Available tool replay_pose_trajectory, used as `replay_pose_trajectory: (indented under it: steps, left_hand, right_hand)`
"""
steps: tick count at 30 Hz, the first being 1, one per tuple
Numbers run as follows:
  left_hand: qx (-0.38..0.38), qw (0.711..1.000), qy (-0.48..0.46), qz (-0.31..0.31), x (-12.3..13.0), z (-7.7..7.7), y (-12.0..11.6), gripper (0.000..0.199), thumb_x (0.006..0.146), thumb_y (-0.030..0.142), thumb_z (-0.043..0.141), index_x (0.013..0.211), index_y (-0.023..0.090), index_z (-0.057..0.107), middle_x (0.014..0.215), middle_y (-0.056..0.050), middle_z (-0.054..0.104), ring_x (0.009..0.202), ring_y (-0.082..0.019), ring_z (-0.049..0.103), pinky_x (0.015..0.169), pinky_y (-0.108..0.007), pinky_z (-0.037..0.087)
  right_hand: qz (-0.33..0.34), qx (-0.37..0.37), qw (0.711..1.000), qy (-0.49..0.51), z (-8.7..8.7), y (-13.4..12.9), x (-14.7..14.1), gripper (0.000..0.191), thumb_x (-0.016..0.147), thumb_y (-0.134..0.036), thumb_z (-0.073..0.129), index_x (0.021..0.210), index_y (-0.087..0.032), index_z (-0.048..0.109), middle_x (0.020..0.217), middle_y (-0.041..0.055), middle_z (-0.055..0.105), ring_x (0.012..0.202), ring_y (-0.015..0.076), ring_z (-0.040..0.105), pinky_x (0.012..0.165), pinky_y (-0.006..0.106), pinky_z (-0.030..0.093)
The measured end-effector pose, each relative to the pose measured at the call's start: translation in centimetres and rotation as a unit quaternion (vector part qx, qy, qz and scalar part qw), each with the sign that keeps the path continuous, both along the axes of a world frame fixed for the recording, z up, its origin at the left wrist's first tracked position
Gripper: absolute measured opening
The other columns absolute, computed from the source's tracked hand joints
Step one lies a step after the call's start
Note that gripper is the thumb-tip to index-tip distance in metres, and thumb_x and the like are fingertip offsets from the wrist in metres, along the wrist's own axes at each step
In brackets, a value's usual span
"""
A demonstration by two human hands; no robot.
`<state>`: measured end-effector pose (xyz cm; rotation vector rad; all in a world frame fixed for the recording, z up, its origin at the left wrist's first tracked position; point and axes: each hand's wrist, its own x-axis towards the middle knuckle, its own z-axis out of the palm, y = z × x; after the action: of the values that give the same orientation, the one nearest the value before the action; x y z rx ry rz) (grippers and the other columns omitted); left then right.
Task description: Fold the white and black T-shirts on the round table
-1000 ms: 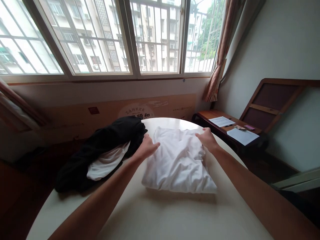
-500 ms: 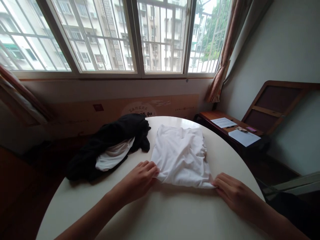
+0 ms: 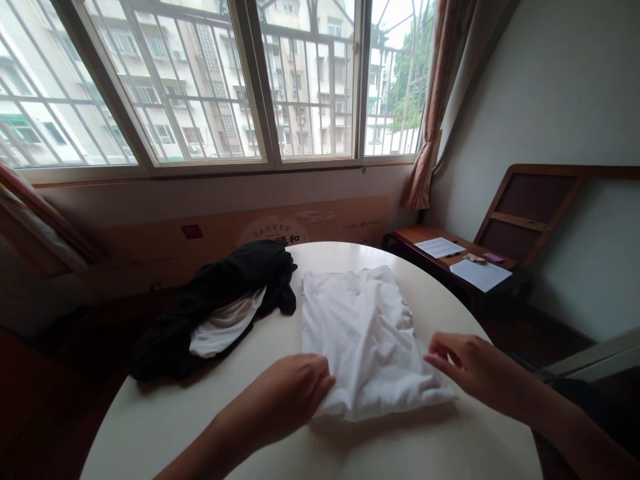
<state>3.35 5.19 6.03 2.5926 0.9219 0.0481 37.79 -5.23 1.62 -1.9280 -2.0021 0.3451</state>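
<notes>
**Two hands at the near edge of a folded white shirt**

The folded white shirt [image 3: 365,340] lies flat on the round cream tabletop [image 3: 150,427], between the two grips and mostly beyond them. Its bottom edge is rumpled.

The left grip [image 3: 283,393] sits at the shirt's near left edge, with its fingers [image 3: 320,377] curled and pressed together against the cloth. Whether it pinches the fabric cannot be told. Its forearm [image 3: 200,460] comes in low from the bottom of the view.

The right grip [image 3: 473,363] is open and hovers palm down, with its fingertips [image 3: 430,357] just beside the shirt's right edge. Its forearm [image 3: 565,420] reaches in from the lower right.

Past the left grip lies a heap of black cloth [image 3: 200,320], with white lining [image 3: 225,330] showing. Well right of the right grip, papers [image 3: 480,275] rest on a low wooden desk [image 3: 425,235].
</notes>
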Motion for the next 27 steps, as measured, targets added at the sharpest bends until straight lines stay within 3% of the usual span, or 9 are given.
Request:
replay_pose_trajectory:
  steps: [3,5,10,14,18,20,23,25,27]
  left_hand:
    - [0.068,0.991,-0.051,0.104,1.3,-0.2,2.5,0.025,0.101,0.038,0.046,0.081,0.024,0.049,0.081,-0.007,0.065,0.075,-0.025,0.061,0.07,-0.036,0.039]
    - [0.089,0.981,-0.051,0.163,1.7,-1.3,4.0,0.02,0.095,0.038,0.056,0.083,0.023,0.051,0.082,-0.009,0.066,0.079,-0.028,0.065,0.071,-0.036,0.041]
    - [0.089,0.976,-0.033,0.193,1.5,-4.5,5.4,0.022,0.101,0.032,0.044,0.082,0.023,0.053,0.087,-0.011,0.069,0.084,-0.029,0.069,0.077,-0.037,0.045]
    - [0.095,0.974,0.001,0.205,1.6,-4.8,4.9,0.027,0.103,0.03,0.037,0.09,0.021,0.059,0.091,-0.016,0.071,0.084,-0.033,0.07,0.077,-0.041,0.047]
    - [0.12,0.966,0.048,0.223,2.3,-3.7,4.0,0.027,0.102,0.023,0.038,0.094,0.017,0.063,0.092,-0.018,0.071,0.089,-0.034,0.07,0.08,-0.042,0.048]
    - [0.167,0.963,0.052,0.205,2.7,-3.3,3.4,0.027,0.099,0.015,0.038,0.099,0.015,0.065,0.1,-0.019,0.071,0.098,-0.034,0.069,0.087,-0.044,0.049]
    - [0.227,0.969,-0.011,0.095,3.2,-3.4,2.9,0.038,0.097,0.011,0.038,0.127,0.011,0.063,0.136,-0.021,0.065,0.128,-0.033,0.059,0.109,-0.047,0.044]
    - [0.214,0.976,-0.035,0.021,3.3,-4.1,2.8,0.05,0.101,0.018,0.039,0.149,0.011,0.05,0.159,-0.019,0.048,0.149,-0.032,0.043,0.121,-0.048,0.034]
    - [0.17,0.985,-0.007,0.017,3.2,-4.8,2.9,0.061,0.104,0.031,0.039,0.16,0.007,0.037,0.168,-0.021,0.034,0.158,-0.034,0.028,0.126,-0.051,0.027]
  right_hand:
    - [-0.071,0.027,0.996,-0.045,-1.0,2.4,-0.6,0.036,0.105,-0.046,0.05,0.079,-0.023,0.059,0.076,0.0059,0.07,0.07,0.0231,0.066,0.064,0.033,0.04]
    - [-0.058,0.04,0.995,-0.073,-2.8,3.3,-0.7,0.031,0.105,-0.037,0.049,0.081,-0.023,0.061,0.076,0.0067,0.071,0.07,0.0238,0.068,0.062,0.033,0.039]
    - [-0.074,0.066,0.991,-0.086,-6.1,2.8,0.4,0.036,0.109,-0.031,0.037,0.081,-0.024,0.059,0.073,0.0054,0.07,0.068,0.0239,0.069,0.061,0.032,0.037]
    - [-0.097,0.03,0.988,-0.118,-6.0,1.2,1.5,0.034,0.106,-0.028,0.038,0.077,-0.025,0.056,0.074,0.0064,0.069,0.071,0.026,0.069,0.061,0.034,0.036]
    - [-0.137,0.003,0.975,-0.174,-3.6,1.0,1.0,0.032,0.102,-0.029,0.046,0.072,-0.025,0.054,0.075,0.0085,0.069,0.072,0.0274,0.068,0.061,0.035,0.038]
    - [-0.154,0.058,0.971,-0.176,-2.2,1.8,-0.4,0.029,0.103,-0.032,0.045,0.081,-0.023,0.061,0.083,0.0117,0.072,0.08,0.0298,0.07,0.066,0.037,0.045]
    - [-0.084,0.158,0.976,-0.128,-1.2,3.9,-3.7,0.037,0.105,-0.043,0.046,0.12,-0.016,0.067,0.118,0.0204,0.073,0.11,0.0347,0.069,0.092,0.046,0.054]
    - [-0.026,0.155,0.982,-0.101,-1.7,5.6,-5.9,0.054,0.104,-0.046,0.048,0.144,-0.011,0.057,0.146,0.0241,0.061,0.136,0.0375,0.057,0.111,0.052,0.046]
    - [0.004,0.096,0.991,-0.095,-2.7,7.0,-7.3,0.066,0.104,-0.047,0.047,0.157,-0.009,0.046,0.163,0.0238,0.042,0.153,0.038,0.038,0.122,0.057,0.033]
